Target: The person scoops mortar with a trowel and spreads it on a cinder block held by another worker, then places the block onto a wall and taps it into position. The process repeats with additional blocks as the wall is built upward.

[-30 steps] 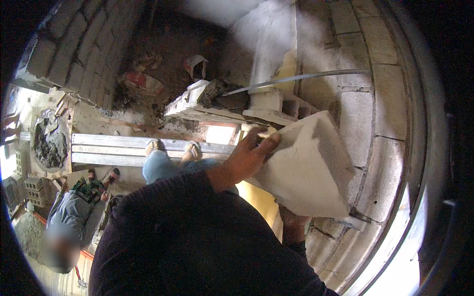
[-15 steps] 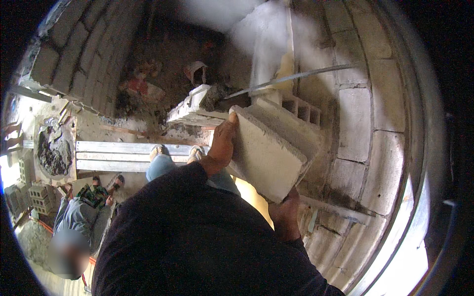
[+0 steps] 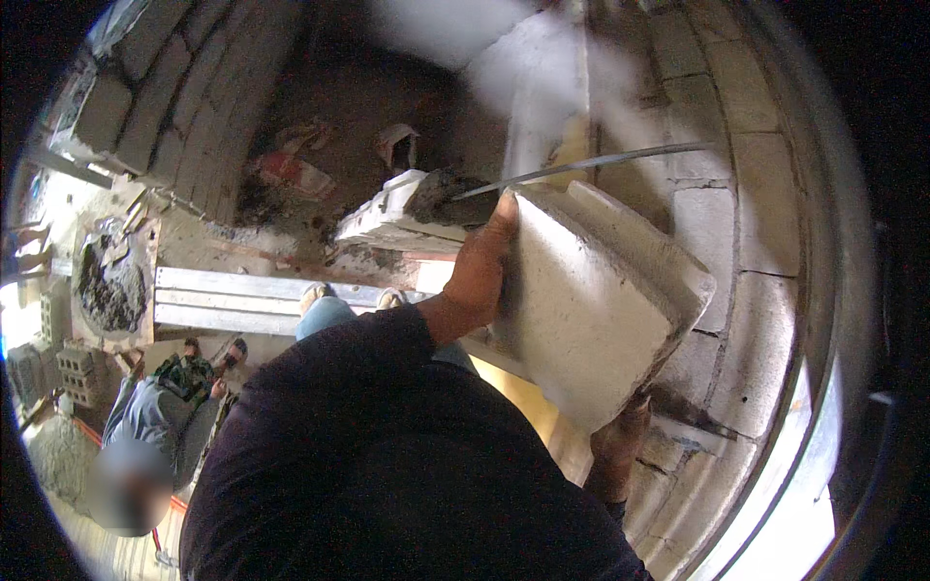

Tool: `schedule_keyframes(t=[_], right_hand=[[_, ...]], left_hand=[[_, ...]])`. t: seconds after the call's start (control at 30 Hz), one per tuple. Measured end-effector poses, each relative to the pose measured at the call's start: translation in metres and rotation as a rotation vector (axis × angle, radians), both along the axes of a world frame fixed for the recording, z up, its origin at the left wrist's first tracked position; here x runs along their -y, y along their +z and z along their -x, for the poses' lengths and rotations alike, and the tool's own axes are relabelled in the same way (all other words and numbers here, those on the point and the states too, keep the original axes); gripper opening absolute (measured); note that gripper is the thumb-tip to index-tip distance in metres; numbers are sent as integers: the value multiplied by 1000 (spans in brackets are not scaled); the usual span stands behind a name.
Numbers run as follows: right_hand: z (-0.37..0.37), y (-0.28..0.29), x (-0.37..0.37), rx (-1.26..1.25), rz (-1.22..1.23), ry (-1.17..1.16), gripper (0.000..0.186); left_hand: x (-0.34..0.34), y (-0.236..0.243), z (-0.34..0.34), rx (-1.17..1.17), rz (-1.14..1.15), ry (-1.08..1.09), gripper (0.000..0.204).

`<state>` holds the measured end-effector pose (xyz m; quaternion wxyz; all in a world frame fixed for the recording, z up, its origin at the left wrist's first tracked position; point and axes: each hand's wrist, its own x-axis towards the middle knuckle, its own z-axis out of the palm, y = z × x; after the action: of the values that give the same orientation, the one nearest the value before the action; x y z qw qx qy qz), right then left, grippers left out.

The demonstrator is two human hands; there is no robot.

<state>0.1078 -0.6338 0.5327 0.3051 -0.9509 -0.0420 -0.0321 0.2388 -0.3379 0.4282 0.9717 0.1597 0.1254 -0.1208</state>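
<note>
A grey concrete block (image 3: pixel 591 305) is held up in front of me, tilted, with its broad flat face toward me. My left hand (image 3: pixel 478 276) grips its left upper edge, the thumb near the top corner. At the lower right corner my right hand (image 3: pixel 620 441) supports it, fingers partly hidden by the block. Just beyond the block a thin metal bar (image 3: pixel 620 158) runs across to the wall on the right. Left of that, wet dark mortar (image 3: pixel 441 194) lies on top of a low block wall (image 3: pixel 387 213).
A block wall (image 3: pixel 699 237) rises on the right, another (image 3: pixel 160 107) at upper left. I stand on metal planks (image 3: pixel 228 302). Below left are a mortar board (image 3: pixel 145 290), stacked hollow blocks (image 3: pixel 82 376) and a co-worker (image 3: pixel 155 416). Bags (image 3: pixel 295 176) lie on the dark ground.
Both hands have carried the block to the right and turned it, so more of its broad face shows. Hollow cells visible behind it earlier are out of sight.
</note>
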Motion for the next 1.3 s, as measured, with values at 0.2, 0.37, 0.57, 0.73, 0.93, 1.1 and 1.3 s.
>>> schedule_keyframes(t=[0.2, 0.37, 0.57, 0.73, 0.93, 1.1, 1.3], right_hand=[[-18, 51, 12, 179, -449, -339, 77], [-28, 93, 34, 65, -276, 49, 67], [-61, 112, 18, 285, -306, -14, 63], [-86, 119, -14, 387, -278, -8, 60], [-104, 109, -38, 411, -234, -22, 56], [-108, 110, -41, 438, -215, -23, 53], [-108, 124, -34, 456, -198, -47, 50]], left_hand=[[-6, 48, -10, 157, -8, 53, 61], [-10, 96, -15, 182, -11, -71, 60], [-38, 139, -50, 1159, -1229, 429, 38], [-62, 161, -81, 1513, -1241, 630, 41], [-41, 109, 3, 851, -608, 227, 74], [-38, 112, -1, 952, -798, 386, 75], [-42, 128, -14, 930, -671, 393, 69]])
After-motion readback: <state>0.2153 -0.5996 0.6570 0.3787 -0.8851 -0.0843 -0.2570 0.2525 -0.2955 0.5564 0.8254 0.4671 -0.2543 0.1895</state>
